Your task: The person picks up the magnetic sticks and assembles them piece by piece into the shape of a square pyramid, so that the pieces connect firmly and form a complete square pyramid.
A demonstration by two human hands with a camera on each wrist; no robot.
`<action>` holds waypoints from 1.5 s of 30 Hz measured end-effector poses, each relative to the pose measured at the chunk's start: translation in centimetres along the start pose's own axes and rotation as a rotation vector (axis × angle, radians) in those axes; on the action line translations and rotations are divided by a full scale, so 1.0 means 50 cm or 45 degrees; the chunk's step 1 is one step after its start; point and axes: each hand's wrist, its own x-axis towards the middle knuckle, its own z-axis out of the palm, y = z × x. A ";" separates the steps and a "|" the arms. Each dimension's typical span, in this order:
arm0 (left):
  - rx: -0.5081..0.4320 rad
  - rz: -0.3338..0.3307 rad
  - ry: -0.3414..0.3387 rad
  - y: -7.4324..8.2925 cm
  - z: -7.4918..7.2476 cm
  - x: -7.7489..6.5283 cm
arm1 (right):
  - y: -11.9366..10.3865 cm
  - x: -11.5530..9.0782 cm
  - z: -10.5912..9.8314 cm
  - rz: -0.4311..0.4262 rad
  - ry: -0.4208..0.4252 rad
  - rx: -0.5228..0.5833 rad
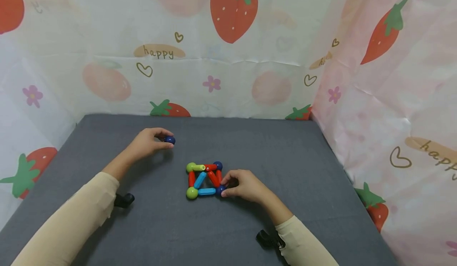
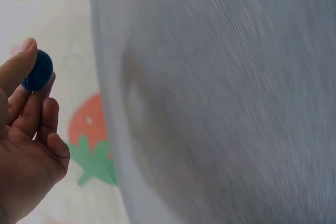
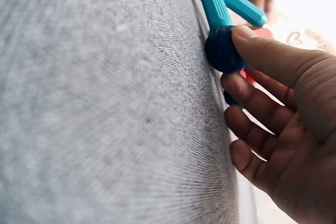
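Observation:
Between thumb and fingertips, my left hand (image 1: pixel 150 142) pinches a dark blue ball (image 1: pixel 169 139) above the far left part of the table; the left wrist view shows the same ball (image 2: pixel 40 71). My right hand (image 1: pixel 246 186) grips the near right dark blue ball (image 1: pixel 220 189) of a small frame of magnetic sticks and balls. Green balls (image 1: pixel 192 193) form its left corners, and another dark blue ball (image 1: pixel 217 165) sits at the far right. Red sticks (image 1: pixel 191 179), blue sticks (image 1: pixel 206 191) and a yellow-green stick (image 1: pixel 199 167) join them. Two inner sticks slant inward.
Grey cloth covers the table (image 1: pixel 160 234). Behind and at the sides hangs a strawberry-print curtain (image 1: pixel 228 71). A black strap end (image 1: pixel 123 200) sticks out by the left sleeve, and a black wrist mount (image 1: pixel 270 240) by the right one.

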 end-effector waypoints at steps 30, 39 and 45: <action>-0.139 0.202 -0.252 0.162 0.127 -0.052 | -0.003 -0.004 0.000 -0.010 -0.001 0.013; -0.128 0.179 -0.281 0.152 0.149 -0.053 | -0.006 -0.004 0.001 -0.005 0.001 0.007; -0.150 0.165 -0.281 0.156 0.150 -0.052 | -0.005 -0.003 0.000 -0.022 0.006 0.013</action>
